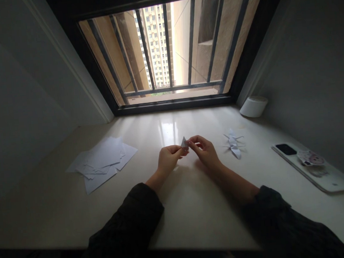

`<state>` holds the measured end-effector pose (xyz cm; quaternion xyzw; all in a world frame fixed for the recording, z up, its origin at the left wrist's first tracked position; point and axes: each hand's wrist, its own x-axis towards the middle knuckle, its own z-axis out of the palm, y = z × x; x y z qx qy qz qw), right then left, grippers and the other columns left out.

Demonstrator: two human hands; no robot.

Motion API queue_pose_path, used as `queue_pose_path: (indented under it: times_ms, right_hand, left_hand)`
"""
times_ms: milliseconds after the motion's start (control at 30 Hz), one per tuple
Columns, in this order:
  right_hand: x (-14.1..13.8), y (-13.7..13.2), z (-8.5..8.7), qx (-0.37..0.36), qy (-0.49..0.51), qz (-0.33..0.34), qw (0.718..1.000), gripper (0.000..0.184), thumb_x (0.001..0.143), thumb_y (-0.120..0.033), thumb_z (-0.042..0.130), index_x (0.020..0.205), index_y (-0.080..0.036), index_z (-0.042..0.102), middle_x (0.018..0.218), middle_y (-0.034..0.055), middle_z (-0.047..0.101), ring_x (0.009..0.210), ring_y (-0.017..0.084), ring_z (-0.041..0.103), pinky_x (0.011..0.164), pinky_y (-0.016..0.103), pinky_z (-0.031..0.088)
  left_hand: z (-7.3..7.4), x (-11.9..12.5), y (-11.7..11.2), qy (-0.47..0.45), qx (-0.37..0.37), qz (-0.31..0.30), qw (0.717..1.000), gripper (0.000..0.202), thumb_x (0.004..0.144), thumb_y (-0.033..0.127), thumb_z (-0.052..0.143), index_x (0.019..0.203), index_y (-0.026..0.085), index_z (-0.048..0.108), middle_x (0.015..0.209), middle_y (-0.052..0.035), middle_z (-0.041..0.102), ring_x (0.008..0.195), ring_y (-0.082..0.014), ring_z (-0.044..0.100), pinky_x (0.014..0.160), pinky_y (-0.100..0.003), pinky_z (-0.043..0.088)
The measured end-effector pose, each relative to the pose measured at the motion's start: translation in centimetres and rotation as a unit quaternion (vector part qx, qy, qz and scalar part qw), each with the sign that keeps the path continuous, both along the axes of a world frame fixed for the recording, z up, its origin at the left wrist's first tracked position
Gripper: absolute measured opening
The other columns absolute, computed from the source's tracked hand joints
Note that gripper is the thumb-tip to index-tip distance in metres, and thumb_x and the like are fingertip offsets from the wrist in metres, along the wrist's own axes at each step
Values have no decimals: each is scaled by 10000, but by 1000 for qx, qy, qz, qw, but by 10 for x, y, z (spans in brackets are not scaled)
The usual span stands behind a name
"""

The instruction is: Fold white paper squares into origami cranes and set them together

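A small piece of folded white paper (184,141) is pinched between my two hands above the middle of the ledge, its pointed tip facing up. My left hand (170,159) grips its lower left side between thumb and fingers. From the right, my right hand (203,148) holds its edge with thumb and fingertips. The paper's lower part is hidden by the fingers. To the right of my right hand lie several folded white paper figures (233,144) with thin points sticking out, bunched in a row. At the left is a loose pile of white paper sheets (103,160).
A phone (312,169) with a cartoon grip on its back lies at the right. Behind it, a white rounded object (253,106) stands by the wall. A dark-framed window (174,105) with bars closes off the far side. The ledge's front edge (205,249) runs below my arms.
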<state>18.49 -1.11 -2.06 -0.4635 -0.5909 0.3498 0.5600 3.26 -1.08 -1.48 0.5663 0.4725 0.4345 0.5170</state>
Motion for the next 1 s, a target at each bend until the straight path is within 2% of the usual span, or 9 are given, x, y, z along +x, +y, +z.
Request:
queue_pose_path:
  times_ms: [233, 567, 733, 900, 1000]
  right_hand:
    - [0, 3, -3, -47, 48, -20, 998, 314, 679, -494, 690, 771, -196, 721, 794, 50, 713, 734, 199, 630, 668, 334, 503]
    - [-2, 0, -4, -14, 22, -107, 994, 238, 734, -430, 654, 734, -198, 707, 761, 52, 718, 715, 206, 645, 647, 326, 466]
    - [-2, 0, -3, -26, 45, -99, 994, 256, 730, -447, 656, 742, -196, 705, 741, 48, 711, 716, 206, 646, 651, 326, 466]
    - [1, 3, -3, -28, 29, -38, 998, 270, 726, -465, 658, 780, -204, 703, 845, 52, 710, 773, 204, 640, 694, 335, 468]
    - [0, 4, -5, -13, 18, -21, 1000, 265, 744, -460, 639, 778, -201, 687, 827, 50, 697, 778, 201, 629, 704, 336, 465]
  left_hand:
    - [-4, -1, 2, -10, -5, 4, 1000, 332, 695, 448, 695, 813, 139, 730, 818, -105, 736, 780, -207, 684, 694, -301, 510]
    - [0, 5, 0, -39, -39, -2, 998, 347, 670, 426, 728, 853, 131, 733, 856, -113, 734, 831, -216, 679, 734, -311, 514]
    - [-2, 5, 0, -68, -44, 6, 997, 362, 671, 442, 728, 853, 130, 732, 877, -118, 733, 872, -226, 677, 755, -322, 518]
    - [-1, 3, 0, -81, -39, 17, 996, 383, 653, 466, 736, 834, 129, 732, 864, -119, 733, 856, -231, 681, 768, -340, 516]
    - [-1, 3, 0, -89, -37, 25, 995, 391, 643, 468, 742, 827, 123, 731, 852, -121, 733, 841, -229, 682, 765, -342, 516]
